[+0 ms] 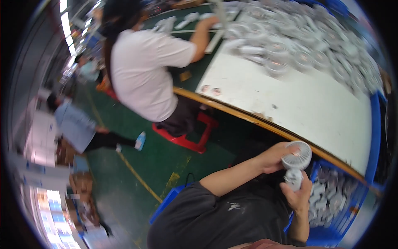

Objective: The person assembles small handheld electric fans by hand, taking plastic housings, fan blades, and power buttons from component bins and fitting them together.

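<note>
A small white handheld fan (303, 159) is held in front of my body, its round grille on top and its short handle below. My left hand (275, 158) grips the round head from the left, with the thumb over the grille. Lower down, my right hand (299, 194) is closed round the handle (293, 179), thumb along its front. On the white tabletop (248, 87) beyond lies a large heap of similar white fans (304, 60).
A blue crate (360, 207) full of white fan parts (327, 199) stands at my right, below the table's wooden edge (265, 121). A person in a white shirt (145, 70) sits on a red stool (201, 139) to the left. Another person in blue (76, 124) is farther off.
</note>
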Available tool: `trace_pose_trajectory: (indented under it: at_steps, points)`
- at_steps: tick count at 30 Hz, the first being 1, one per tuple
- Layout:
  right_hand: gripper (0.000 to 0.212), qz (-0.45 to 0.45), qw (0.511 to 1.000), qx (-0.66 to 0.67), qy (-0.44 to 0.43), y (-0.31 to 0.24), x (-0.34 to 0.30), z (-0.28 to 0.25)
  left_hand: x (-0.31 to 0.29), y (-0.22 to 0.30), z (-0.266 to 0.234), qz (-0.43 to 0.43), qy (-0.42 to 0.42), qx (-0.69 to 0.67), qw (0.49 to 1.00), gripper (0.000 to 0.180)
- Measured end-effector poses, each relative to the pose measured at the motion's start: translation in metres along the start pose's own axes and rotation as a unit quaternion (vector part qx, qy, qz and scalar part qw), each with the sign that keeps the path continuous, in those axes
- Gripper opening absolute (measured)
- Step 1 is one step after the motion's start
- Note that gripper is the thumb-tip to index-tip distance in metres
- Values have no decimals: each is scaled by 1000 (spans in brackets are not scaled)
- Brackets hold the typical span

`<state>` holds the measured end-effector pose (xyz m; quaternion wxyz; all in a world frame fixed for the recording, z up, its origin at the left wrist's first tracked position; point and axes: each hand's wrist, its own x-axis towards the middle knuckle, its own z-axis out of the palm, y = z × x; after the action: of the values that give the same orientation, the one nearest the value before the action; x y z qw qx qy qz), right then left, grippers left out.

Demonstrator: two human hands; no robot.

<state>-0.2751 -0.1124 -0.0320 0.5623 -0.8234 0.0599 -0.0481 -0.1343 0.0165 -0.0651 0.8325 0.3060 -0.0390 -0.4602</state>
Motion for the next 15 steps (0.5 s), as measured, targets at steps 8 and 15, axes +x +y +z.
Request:
trace_pose_trajectory:
  at_steps: [8, 15]
  points:
    - [38, -93, 979, -112, -144, -25, 45, -51, -14, -10, 26, -54, -184, 43, 980, 96]
    - [27, 5, 955, -280, 101, -24, 68, -214, -13, -4, 23, -18, -138, 55, 989, 34]
